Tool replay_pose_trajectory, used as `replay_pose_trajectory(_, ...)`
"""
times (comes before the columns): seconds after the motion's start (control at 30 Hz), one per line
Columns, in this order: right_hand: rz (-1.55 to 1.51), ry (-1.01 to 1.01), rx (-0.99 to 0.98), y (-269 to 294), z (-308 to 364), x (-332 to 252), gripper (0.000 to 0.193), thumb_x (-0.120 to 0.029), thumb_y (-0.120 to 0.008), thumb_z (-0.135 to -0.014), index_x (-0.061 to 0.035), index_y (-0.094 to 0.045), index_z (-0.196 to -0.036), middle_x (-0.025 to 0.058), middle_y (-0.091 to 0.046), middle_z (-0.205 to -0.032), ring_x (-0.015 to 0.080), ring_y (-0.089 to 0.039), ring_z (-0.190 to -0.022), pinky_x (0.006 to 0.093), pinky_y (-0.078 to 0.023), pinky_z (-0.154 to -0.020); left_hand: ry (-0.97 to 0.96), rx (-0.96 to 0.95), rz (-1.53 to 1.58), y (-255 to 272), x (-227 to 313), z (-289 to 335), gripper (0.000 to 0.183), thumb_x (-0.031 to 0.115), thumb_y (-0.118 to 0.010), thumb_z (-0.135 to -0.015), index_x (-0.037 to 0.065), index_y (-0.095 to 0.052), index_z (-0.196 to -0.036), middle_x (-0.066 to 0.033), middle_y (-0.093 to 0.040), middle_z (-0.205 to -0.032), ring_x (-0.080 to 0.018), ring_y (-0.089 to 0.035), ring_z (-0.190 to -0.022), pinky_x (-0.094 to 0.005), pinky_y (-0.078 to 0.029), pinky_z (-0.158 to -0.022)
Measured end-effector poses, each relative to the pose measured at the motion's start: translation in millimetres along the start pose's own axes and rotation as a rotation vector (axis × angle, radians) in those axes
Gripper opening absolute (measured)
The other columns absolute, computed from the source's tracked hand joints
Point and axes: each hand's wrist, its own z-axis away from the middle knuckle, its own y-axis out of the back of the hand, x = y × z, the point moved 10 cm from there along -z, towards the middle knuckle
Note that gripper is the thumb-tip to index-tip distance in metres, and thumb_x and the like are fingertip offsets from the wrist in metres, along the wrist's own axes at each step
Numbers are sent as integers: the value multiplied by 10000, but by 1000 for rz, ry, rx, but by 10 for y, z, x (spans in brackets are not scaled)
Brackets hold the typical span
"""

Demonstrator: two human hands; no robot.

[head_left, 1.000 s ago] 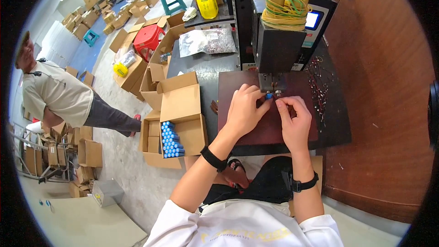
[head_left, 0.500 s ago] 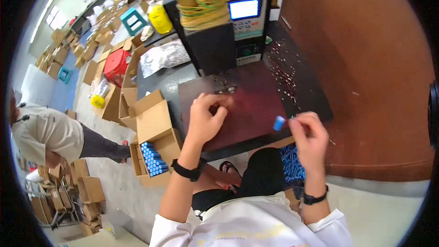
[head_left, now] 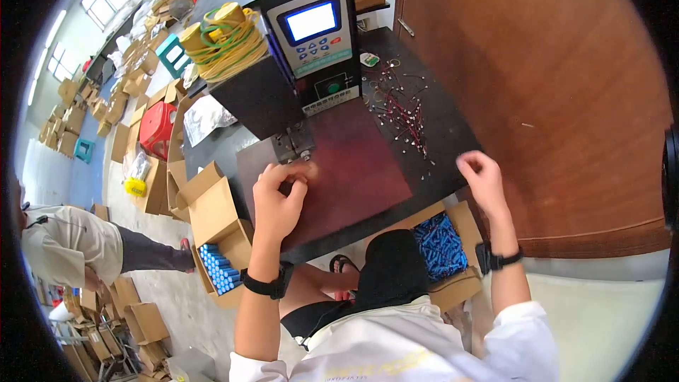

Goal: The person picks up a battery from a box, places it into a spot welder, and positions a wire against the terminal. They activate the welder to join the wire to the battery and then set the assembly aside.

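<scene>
My left hand (head_left: 279,201) is over the dark red mat (head_left: 357,163), its thumb and fingertips pinched together beside the small metal tips (head_left: 300,154) at the foot of a black bench machine (head_left: 311,46). What the pinch holds, if anything, is hidden. My right hand (head_left: 484,180) hovers by the right edge of the black table (head_left: 442,117), its fingers curled in. I cannot make out anything in it. Short red and black wire leads (head_left: 407,117) with small pale ends lie scattered on the table, beyond my right hand.
A carton (head_left: 460,223) of blue cylindrical cells with leads sits below the table's front edge. Another open carton (head_left: 212,205) at the left holds upright blue cells (head_left: 219,269). Yellow-green wire (head_left: 230,46) rests on the machine. A brown panel (head_left: 537,99) stands at the right.
The blue cell beside my right fingertips has gone from sight. My right hand has moved away from the mat, while my left stays near the metal tips. The whole view has shifted.
</scene>
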Motion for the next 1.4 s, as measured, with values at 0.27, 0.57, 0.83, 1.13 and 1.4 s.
replay_pose_trajectory(0.27,307,140,-113,-790,-1184,-93,220,-206,-709,-887,-8,-721,-983,146,-722,-903,271,-697,-872,384,-531,-788,43,22,33,-35,-89,-10,176,6,-624,-845,-33,-721,-987,-108,-694,-909,-158,-651,-819,-279,-500,-757)
replay_pose_trajectory(0.57,474,90,-271,-1232,-1479,89,245,-254,-723,-869,-16,-719,-930,161,-721,-907,322,-697,-880,424,-527,-783,29,107,68,-11,-95,-28,139,31,-652,-800,28,-743,-906,-115,-618,-760,-219,-620,-689,-312,-486,-683)
replay_pose_trajectory(0.83,379,248,-362,-1092,-1491,37,209,-173,-724,-838,-12,-714,-970,157,-705,-905,299,-692,-868,398,-533,-792,20,88,54,-16,-87,-41,128,30,-657,-799,26,-737,-899,-113,-616,-759,-225,-610,-698,-319,-482,-692)
replay_pose_trajectory(1.13,608,207,-629,-1415,-1341,-60,206,-207,-747,-849,-63,-720,-994,185,-699,-1036,368,-666,-1011,463,-529,-856,-6,106,86,-14,-128,-34,123,37,-664,-795,32,-741,-891,-109,-619,-755,-242,-611,-705,-329,-476,-694)
replay_pose_trajectory(1.4,546,253,-627,-1301,-1307,-219,127,-99,-719,-876,11,-680,-928,179,-700,-883,321,-690,-861,402,-536,-750,-10,101,62,-2,-91,-35,127,39,-667,-788,37,-744,-889,-115,-599,-741,-250,-601,-694,-333,-469,-693)
